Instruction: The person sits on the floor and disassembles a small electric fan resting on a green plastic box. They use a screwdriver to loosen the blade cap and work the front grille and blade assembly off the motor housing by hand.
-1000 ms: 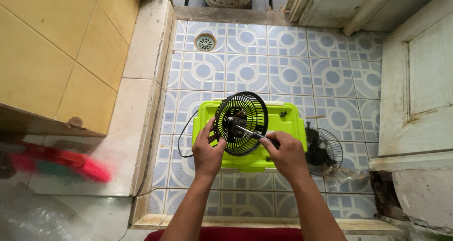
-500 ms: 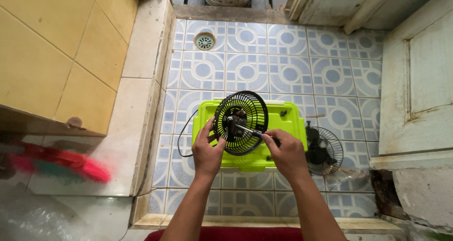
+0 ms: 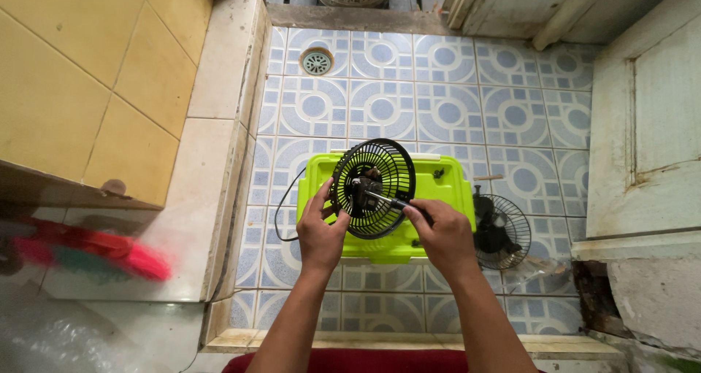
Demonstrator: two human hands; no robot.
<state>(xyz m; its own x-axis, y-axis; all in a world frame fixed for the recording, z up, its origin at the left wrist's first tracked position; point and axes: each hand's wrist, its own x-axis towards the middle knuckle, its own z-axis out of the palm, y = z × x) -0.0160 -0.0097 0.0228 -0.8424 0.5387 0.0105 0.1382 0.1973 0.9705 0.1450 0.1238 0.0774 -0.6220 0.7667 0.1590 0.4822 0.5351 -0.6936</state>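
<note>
A small black fan grille with its motor [image 3: 372,187] stands tilted on a bright green plastic box [image 3: 438,187] on the tiled floor. My left hand [image 3: 320,234] grips the grille's left rim. My right hand [image 3: 442,234] holds a screwdriver [image 3: 387,200] whose tip points into the motor hub at the grille's centre. A black cord [image 3: 286,205] loops out to the left of the box.
A second black fan grille with blades [image 3: 500,231] lies on the floor right of the box. A round floor drain [image 3: 316,60] sits farther back. A tiled ledge [image 3: 219,147] runs on the left, a pale wooden door [image 3: 650,125] on the right. A small dark part [image 3: 438,173] rests on the box.
Nothing has visibly changed beyond a slight shift of my right hand with the screwdriver at the hub.
</note>
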